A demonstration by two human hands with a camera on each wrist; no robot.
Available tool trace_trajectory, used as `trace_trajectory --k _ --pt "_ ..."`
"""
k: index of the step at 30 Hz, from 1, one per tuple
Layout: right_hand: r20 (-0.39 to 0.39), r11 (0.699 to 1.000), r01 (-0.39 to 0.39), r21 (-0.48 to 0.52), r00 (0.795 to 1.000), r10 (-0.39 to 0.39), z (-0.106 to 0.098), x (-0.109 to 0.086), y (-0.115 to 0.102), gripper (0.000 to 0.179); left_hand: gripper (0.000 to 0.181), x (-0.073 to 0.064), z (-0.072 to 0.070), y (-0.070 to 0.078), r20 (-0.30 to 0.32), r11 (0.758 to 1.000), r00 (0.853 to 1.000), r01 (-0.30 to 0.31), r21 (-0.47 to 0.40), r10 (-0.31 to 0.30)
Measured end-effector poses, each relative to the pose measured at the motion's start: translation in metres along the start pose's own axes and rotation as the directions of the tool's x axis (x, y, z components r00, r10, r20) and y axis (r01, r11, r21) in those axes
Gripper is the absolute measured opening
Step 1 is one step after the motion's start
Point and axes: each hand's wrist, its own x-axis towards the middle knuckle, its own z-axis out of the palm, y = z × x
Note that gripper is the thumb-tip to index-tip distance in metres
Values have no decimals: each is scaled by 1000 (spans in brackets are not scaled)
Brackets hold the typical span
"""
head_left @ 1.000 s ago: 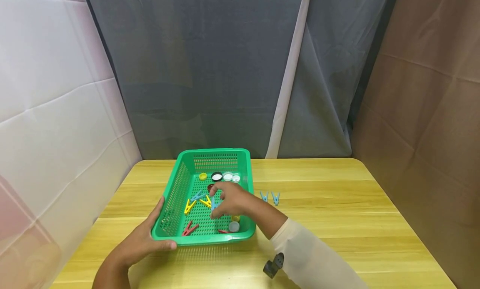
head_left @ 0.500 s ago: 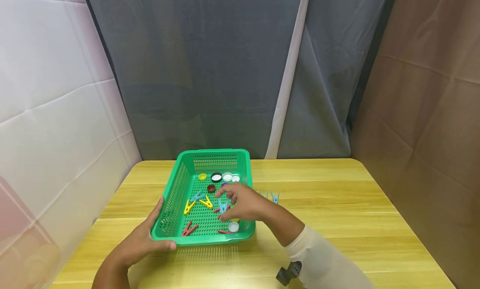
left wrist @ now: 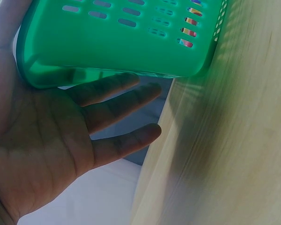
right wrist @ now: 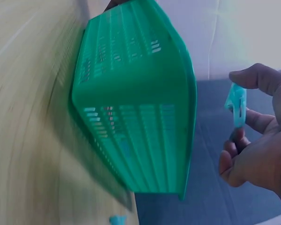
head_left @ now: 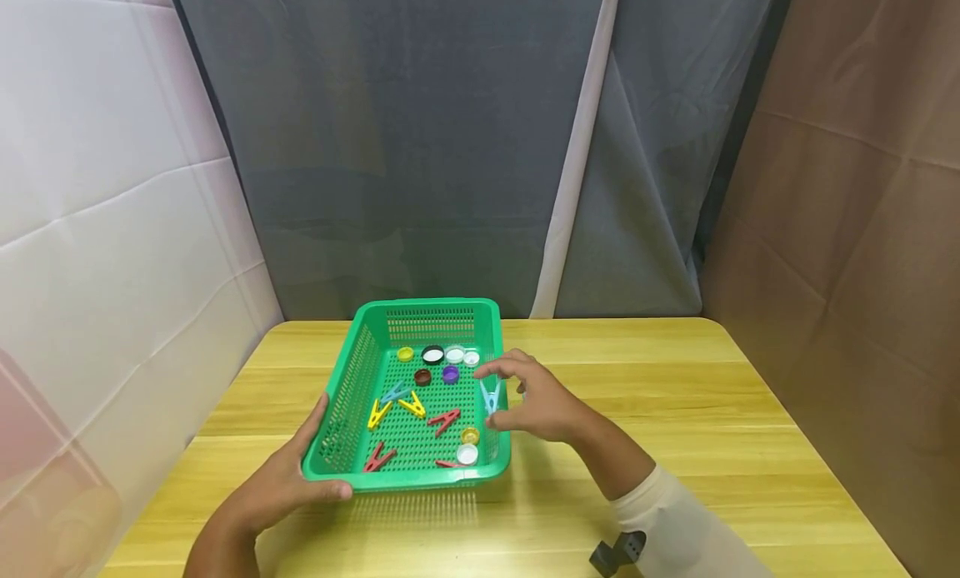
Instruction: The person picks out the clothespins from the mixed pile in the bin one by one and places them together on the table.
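My right hand [head_left: 543, 403] pinches a light blue clothespin [head_left: 491, 395] between thumb and fingertips, over the right rim of a green plastic basket [head_left: 408, 480]. In the right wrist view this clothespin [right wrist: 238, 103] is held above rim height, beside the basket. My left hand [head_left: 288, 470] rests against the basket's near left corner, thumb along the front rim and index finger along the left side. Its other fingers [left wrist: 124, 110] stretch out straight in the left wrist view. Inside the basket lie another blue clothespin [head_left: 395, 392], yellow clothespins [head_left: 412, 405] and red clothespins [head_left: 445, 421].
Several bottle caps also lie in the basket, among them a purple cap [head_left: 451, 375], a brown cap [head_left: 423, 378] and a black-rimmed cap [head_left: 432, 355]. A blue clothespin [right wrist: 117, 219] is on the wooden table [head_left: 675, 445]. Grey curtain [head_left: 435, 145] hangs behind.
My right hand has lifted the blue clothespin from the basket's middle and moved right to its right rim, uncovering the purple cap and a red clothespin. The left hand stays put.
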Motion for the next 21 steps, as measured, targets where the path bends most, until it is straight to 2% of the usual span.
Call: trace_trajectory --k 9,16,21 --pt "-73 999 25 32 997 -22 -19 -10 30 57 138 1 -1 1 1 1000 1000 -20 7 20" --pt "-141 998 -22 62 989 31 -31 -12 55 56 139 2 -2 0 -2 1000 1000 -5 15 5" --pt "-162 997 -25 74 986 37 -39 -14 71 55 139 0 0 0 -4 1000 1000 2 14 -2"
